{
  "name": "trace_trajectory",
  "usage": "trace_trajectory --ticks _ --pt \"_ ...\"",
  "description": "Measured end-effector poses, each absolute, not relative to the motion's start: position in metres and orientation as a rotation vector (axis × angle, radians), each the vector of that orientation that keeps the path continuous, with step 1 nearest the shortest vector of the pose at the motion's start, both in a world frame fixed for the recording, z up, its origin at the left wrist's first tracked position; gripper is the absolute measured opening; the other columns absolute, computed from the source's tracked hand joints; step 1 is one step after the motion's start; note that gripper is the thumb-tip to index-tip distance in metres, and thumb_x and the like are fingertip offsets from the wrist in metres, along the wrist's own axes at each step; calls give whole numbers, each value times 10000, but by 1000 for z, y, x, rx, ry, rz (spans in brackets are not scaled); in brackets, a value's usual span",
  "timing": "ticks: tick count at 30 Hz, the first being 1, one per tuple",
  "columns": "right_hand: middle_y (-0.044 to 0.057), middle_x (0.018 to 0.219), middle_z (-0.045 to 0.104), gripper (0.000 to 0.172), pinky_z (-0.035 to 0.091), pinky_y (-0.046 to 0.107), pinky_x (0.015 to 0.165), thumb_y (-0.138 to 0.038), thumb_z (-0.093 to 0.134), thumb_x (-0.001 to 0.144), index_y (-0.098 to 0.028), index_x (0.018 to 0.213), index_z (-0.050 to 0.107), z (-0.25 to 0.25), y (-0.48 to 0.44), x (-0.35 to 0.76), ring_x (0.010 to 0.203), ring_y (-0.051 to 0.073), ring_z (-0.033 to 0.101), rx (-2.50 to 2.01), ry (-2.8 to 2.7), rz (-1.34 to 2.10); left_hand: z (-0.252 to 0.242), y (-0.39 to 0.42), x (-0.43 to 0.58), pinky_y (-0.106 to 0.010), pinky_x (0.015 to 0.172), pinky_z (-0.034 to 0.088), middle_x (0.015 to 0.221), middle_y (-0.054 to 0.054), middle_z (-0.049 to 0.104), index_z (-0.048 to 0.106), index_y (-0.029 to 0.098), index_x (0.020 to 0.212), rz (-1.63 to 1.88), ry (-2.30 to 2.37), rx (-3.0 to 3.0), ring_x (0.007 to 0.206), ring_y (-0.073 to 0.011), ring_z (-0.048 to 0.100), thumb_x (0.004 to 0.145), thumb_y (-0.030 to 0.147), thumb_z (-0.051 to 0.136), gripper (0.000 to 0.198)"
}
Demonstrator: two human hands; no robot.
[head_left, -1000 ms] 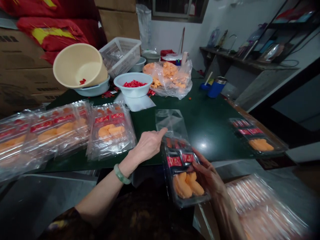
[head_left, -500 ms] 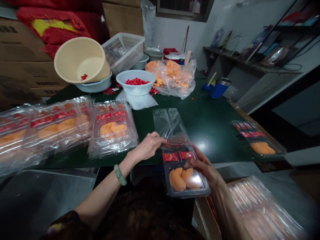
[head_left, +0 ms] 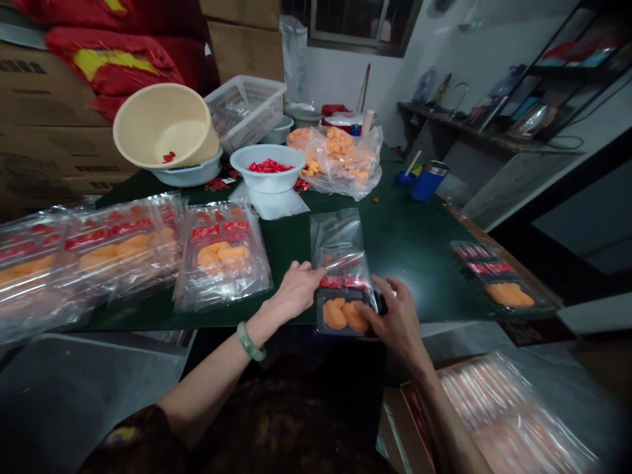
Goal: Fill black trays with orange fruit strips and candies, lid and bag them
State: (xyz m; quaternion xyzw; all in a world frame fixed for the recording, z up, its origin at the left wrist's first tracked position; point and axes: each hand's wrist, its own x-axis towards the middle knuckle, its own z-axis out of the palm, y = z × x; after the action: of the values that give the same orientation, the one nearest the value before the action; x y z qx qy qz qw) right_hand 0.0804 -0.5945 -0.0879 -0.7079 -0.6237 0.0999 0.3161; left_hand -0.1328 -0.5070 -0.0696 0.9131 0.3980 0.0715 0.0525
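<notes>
A black tray (head_left: 327, 324) with orange, crescent-like pieces and red packets lies inside a clear plastic bag (head_left: 336, 227) at the table's front edge. My left hand (head_left: 296, 289), with a green bangle on the wrist, pinches the bag's left side near the red packets. At the tray's right side is my right hand (head_left: 397, 319), its fingers apart and its thumb touching the tray by the orange pieces. The empty end of the bag stretches away from me, flat on the table. My right fingertips are partly hard to make out against the dark tray.
Filled bagged packs (head_left: 224, 253) lie in overlapping rows at left. Behind stand a pale blue bowl (head_left: 269, 158) of red packets, a cream basin (head_left: 162, 125) and a bag of orange pieces (head_left: 340, 155). Another filled tray (head_left: 508, 293) sits at right, near a blue cup (head_left: 429, 181).
The bagged tray has moved forward, away from me, and down onto the table edge. My right hand has gone forward with it and its fingers have loosened. My left hand still pinches the bag.
</notes>
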Motion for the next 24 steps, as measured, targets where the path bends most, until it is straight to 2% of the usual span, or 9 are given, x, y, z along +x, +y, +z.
trace_trajectory --ticks 3,6,8,10,12,14,18,20,24 --pt "162 1476 259 661 354 540 991 -401 723 700 -218 1296 505 -94 -605 90 1320 370 282 -1517 -2072 281 -68 -501 -135 -329 681 286 742 -58 530 554 167 1060 208 1182 2766 783 -204 460 820 64 371 318" --pt "124 1357 436 353 418 468 953 -270 674 772 -227 1117 611 -104 -595 94 1224 298 409 -1289 -2159 282 -63 -501 -133 -322 696 283 791 -53 545 546 185 1051 216 1108 2777 811 -193 464 805 63 402 310" --pt "111 1121 578 158 473 417 860 -231 647 795 -201 950 639 -110 -580 88 1048 257 513 -1264 -2062 232 -59 -501 -130 -332 702 272 793 -53 556 541 174 1025 191 1074 2832 832 -200 461 788 60 429 286" --pt "78 889 605 46 493 379 754 -214 646 793 -188 795 608 -111 -567 76 873 230 540 -1351 -1961 183 -57 -501 -130 -347 705 262 777 -57 568 538 156 959 160 1056 2889 841 -208 456 783 59 438 225" --pt "53 763 581 125 483 354 672 -209 659 778 -186 707 559 -106 -561 64 771 219 528 -1498 -1937 131 -57 -500 -133 -355 709 257 768 -53 580 526 155 918 160 1049 2908 845 -208 453 785 55 438 188" --pt "60 765 584 111 470 361 645 -232 678 761 -178 770 581 -98 -558 58 762 234 522 -1641 -2001 16 -59 -500 -139 -354 709 257 770 -39 590 508 167 932 173 1058 2896 847 -205 452 773 61 462 197" --pt "128 1188 546 477 448 447 785 -293 686 743 -236 1199 560 -86 -540 69 1089 332 460 -1554 -2312 -174 -64 -499 -146 -349 719 274 799 -28 610 485 178 969 158 1065 2883 873 -208 466 761 87 509 229" --pt "103 1260 521 416 442 428 826 -290 623 792 -268 1203 566 -89 -524 75 1159 308 425 -1402 -2429 -80 -65 -501 -143 -360 731 289 815 -43 620 488 163 991 162 1081 2908 883 -216 480 794 92 483 210" --pt "105 969 607 186 452 366 768 -283 482 887 -189 901 642 -101 -507 63 893 242 486 -1547 -2246 -117 -67 -514 -129 -372 733 320 937 -95 621 489 120 1049 302 1052 3002 928 -230 507 899 119 361 197"
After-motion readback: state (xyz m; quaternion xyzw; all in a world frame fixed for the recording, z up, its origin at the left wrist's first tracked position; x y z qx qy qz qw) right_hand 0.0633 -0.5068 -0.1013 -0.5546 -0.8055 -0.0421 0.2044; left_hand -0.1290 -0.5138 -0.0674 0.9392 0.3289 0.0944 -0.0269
